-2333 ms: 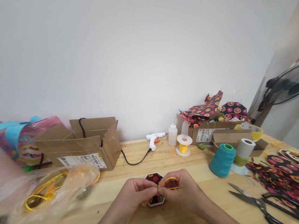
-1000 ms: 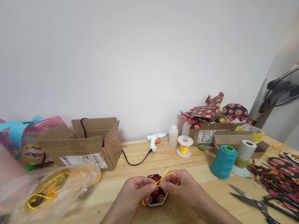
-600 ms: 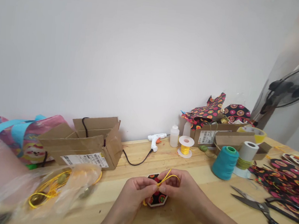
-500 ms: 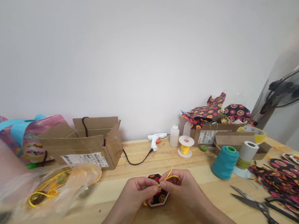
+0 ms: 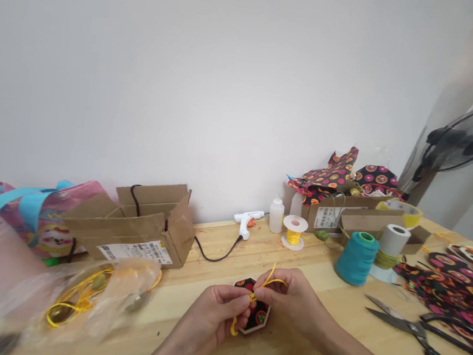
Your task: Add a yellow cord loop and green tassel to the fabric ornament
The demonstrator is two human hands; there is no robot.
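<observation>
Now more of the octagonal patterned piece [image 5: 261, 317] shows than half a second ago, below the fingertips, and a yellow cord [image 5: 273, 282] has a small knot-like bunch in clearer view. Left hand [image 5: 216, 311]: thumb and finger pinched narrow on the bunch. Right hand [image 5: 292, 295]: likewise pinched on the cord beside it, two ends sticking up and rightward (one looks like a curl). The piece lies at the middle of the surface's near part, under the hands.

Surface [image 5: 183, 300]: pale wood, back edge along a plain wall [image 5: 212, 86]. Near that edge, a white glue gun [image 5: 244, 223], clear bottle [image 5: 276, 217] and yellow spool [image 5: 293, 237]. Toward the right edge, a teal thread cone [image 5: 356, 260], open black-handled scissors [image 5: 416, 328] and patterned fabric [image 5: 455, 290]. Near left corner: plastic bag [image 5: 118, 294] with more cord; open carton [image 5: 126, 236] behind it. Fan [image 5: 468, 138] beyond the far right corner.
</observation>
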